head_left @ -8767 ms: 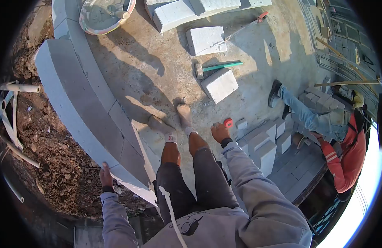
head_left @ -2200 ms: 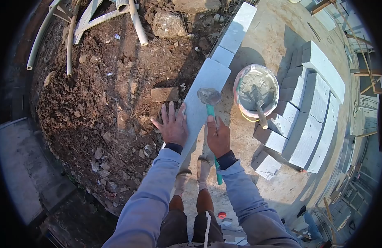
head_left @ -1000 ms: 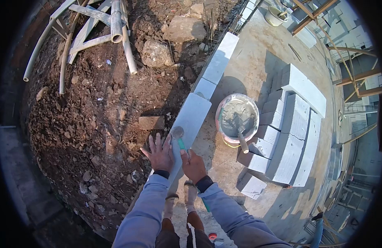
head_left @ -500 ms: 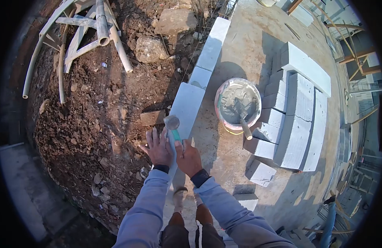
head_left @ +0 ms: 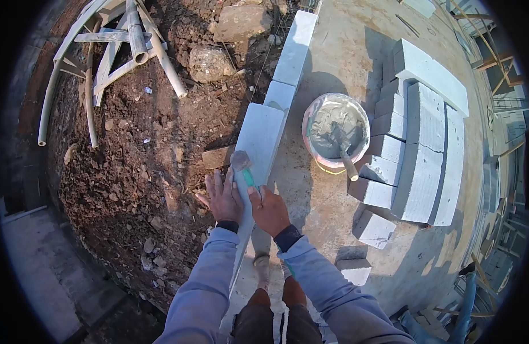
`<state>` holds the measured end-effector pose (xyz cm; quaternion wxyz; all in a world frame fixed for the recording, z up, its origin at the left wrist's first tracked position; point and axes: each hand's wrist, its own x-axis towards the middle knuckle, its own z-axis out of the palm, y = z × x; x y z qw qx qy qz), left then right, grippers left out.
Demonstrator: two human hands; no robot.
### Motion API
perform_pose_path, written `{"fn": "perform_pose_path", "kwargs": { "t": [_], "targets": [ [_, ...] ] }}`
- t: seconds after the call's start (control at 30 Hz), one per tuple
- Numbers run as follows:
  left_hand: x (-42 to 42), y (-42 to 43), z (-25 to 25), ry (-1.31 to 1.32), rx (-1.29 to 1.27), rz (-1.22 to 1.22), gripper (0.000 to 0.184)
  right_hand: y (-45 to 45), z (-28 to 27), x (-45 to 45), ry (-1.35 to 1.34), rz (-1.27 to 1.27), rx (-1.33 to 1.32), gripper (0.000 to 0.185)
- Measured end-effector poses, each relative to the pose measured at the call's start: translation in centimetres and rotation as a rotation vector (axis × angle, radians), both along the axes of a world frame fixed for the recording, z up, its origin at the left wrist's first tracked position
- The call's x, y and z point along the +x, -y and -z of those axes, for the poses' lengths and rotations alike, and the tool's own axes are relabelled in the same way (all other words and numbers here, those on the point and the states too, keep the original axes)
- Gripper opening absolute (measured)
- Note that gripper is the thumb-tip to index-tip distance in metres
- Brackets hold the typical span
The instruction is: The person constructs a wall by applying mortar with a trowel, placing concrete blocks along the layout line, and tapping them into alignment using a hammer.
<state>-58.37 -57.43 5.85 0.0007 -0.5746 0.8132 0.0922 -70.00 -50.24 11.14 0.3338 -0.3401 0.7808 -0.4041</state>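
Observation:
My right hand [head_left: 269, 210] is closed around the green handle of a mallet [head_left: 241, 161], whose round greyish head is over the left edge of a white block [head_left: 261, 133]. From this view I cannot tell whether the head touches the block. My left hand [head_left: 225, 196] lies with fingers stretched and spread at the block's left side, just below the mallet head. This block belongs to a row, with a smaller block face [head_left: 280, 95] and a long block [head_left: 296, 49] beyond it.
Right of the row stands a bucket [head_left: 310, 140] of grey mortar, a wooden-handled tool [head_left: 349, 165] stuck in it. Farther right are stacked white blocks [head_left: 427, 126] and loose ones [head_left: 374, 229]. Rough soil [head_left: 132, 183] with stones lies left, with bamboo poles [head_left: 170, 71] at the upper left.
The view has shifted slightly, so the bucket and stacked blocks appear higher and farther right. Both hands and the mallet stay at nearly the same spot on the block.

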Motion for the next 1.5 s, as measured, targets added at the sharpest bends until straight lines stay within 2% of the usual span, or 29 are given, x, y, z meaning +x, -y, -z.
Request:
{"fn": "perform_pose_path", "kwargs": {
  "t": [0.13,0.2,0.27,0.33,0.4,0.53,0.67,0.77,0.97,1.07,1.13,1.27,1.37,1.5],
  "targets": [
    [-0.2,-0.1,-0.1,-0.012,-0.043,0.008,0.041,-7.8,0.4,0.6,0.122,0.010,0.004,0.037],
    [-0.1,0.0,0.0,-0.023,-0.063,0.010,0.041,-12.7,2.5,1.3,0.130,0.082,0.009,0.036],
    [-0.2,-0.1,0.1,-0.036,-0.071,0.011,0.041,-17.2,5.5,1.6,0.033,0.117,0.174,0.038],
    [0.0,-0.2,0.4,-0.058,-0.093,0.029,0.040,-20.9,9.1,1.1,-0.062,0.053,0.535,0.035],
    [-0.1,-0.1,0.4,-0.097,-0.088,0.031,0.039,-23.7,13.2,0.1,-0.021,0.004,0.826,0.042],
    [-0.1,-0.3,-0.3,-0.135,-0.087,0.019,0.038,-27.6,18.3,-1.8,-0.004,-0.080,1.128,0.039],
    [0.1,-0.3,0.2,-0.130,-0.196,0.073,0.039,-31.1,22.2,-2.9,-0.175,-0.082,1.132,0.030],
    [0.5,-0.1,0.5,-0.156,-0.275,0.102,0.038,-33.4,24.4,-2.8,-0.225,-0.002,0.998,0.037],
    [-0.3,-0.5,-0.5,-0.359,-0.146,-0.018,0.038,-37.9,20.4,0.1,-0.278,-0.016,1.223,0.049],
    [2.0,1.3,1.7,-0.569,-0.004,-0.094,0.037,-40.4,17.8,2.7,-0.283,0.041,1.177,0.057],
    [3.8,1.5,0.8,-0.705,0.152,-0.157,0.037,-42.4,16.7,4.4,-0.238,0.057,1.099,0.058],
    [9.1,0.0,1.3,-0.758,0.500,-0.269,0.033,-46.3,15.3,7.6,-0.098,0.063,0.984,0.057],
    [12.0,-1.5,0.6,-0.665,0.629,-0.298,0.028,-46.6,12.8,8.5,-0.059,0.007,0.927,0.055],
    [12.9,-2.1,0.2,-0.663,0.555,-0.269,0.024,-45.1,10.0,7.9,-0.066,-0.104,0.875,0.057]
  ]
}}
